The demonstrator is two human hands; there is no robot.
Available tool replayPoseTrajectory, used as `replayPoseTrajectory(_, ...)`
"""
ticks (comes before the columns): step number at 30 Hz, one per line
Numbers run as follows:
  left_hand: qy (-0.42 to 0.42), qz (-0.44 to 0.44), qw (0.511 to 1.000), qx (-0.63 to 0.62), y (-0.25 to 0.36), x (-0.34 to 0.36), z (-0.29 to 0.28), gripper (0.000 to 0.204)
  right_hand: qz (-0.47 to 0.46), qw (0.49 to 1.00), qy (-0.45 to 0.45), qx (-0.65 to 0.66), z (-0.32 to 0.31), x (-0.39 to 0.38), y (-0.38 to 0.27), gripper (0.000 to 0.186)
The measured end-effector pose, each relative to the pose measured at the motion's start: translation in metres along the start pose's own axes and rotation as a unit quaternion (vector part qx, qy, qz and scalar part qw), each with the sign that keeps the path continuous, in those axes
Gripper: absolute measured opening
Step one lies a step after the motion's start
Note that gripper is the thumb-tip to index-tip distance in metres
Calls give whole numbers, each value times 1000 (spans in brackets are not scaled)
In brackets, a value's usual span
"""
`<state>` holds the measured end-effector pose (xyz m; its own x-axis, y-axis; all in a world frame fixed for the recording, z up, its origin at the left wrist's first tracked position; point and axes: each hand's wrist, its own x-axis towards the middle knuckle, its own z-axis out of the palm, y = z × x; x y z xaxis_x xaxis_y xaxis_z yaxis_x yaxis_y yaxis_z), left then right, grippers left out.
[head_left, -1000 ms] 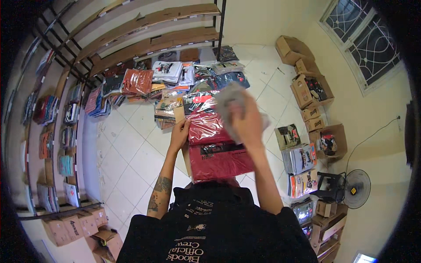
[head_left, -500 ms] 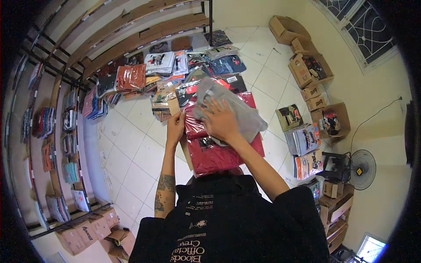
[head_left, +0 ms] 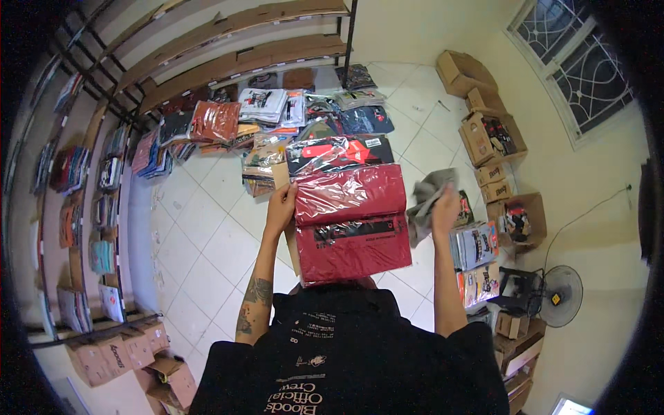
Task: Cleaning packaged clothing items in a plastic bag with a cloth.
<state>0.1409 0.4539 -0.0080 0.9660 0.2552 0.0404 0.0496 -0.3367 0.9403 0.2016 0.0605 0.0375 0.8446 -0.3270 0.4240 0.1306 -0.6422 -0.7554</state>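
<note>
While the left hand (head_left: 280, 209) grips the red package (head_left: 351, 197) at its edge, the right hand (head_left: 446, 210) clutches a grey cloth (head_left: 425, 199). A rough swipe could dislodge the package.

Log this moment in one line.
Left hand: gripping left edge of red plastic-wrapped bundle; right hand: holding grey cloth, off to bundle's right; dark package: beyond bundle

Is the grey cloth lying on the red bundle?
No, the right hand holds the grey cloth out to the right of the red bundle.
</note>
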Motion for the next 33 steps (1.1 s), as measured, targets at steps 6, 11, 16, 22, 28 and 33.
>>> replayPoseTrajectory(6, 14, 3, 999, -48, 4, -2, 3, 44, -104, 987, -110, 54, 2, -4, -180, 42)
replayPoseTrajectory(11, -62, -70, 994, -54, -13, 4, -5, 37, -255, 929, -182, -197, 73, -56, -213, 79)
replayPoseTrajectory(16, -16, -67, 995, -72, -33, -2, -15, 43, -312, 885, -334, -94, 137, -98, -158, 76)
replayPoseTrajectory(22, 8, -24, 998, -53, -3, 1, -5, 31, -316, 888, -322, -87, 113, -91, -121, 46)
replayPoseTrajectory(28, -17, -51, 998, -11, 6, 1, -4, 44, -268, 912, -256, -174, 74, -68, -96, 42)
replayPoseTrajectory(33, -23, -56, 998, -22, 9, 1, 0, 44, -233, 937, -200, -164, 61, -63, -67, 39)
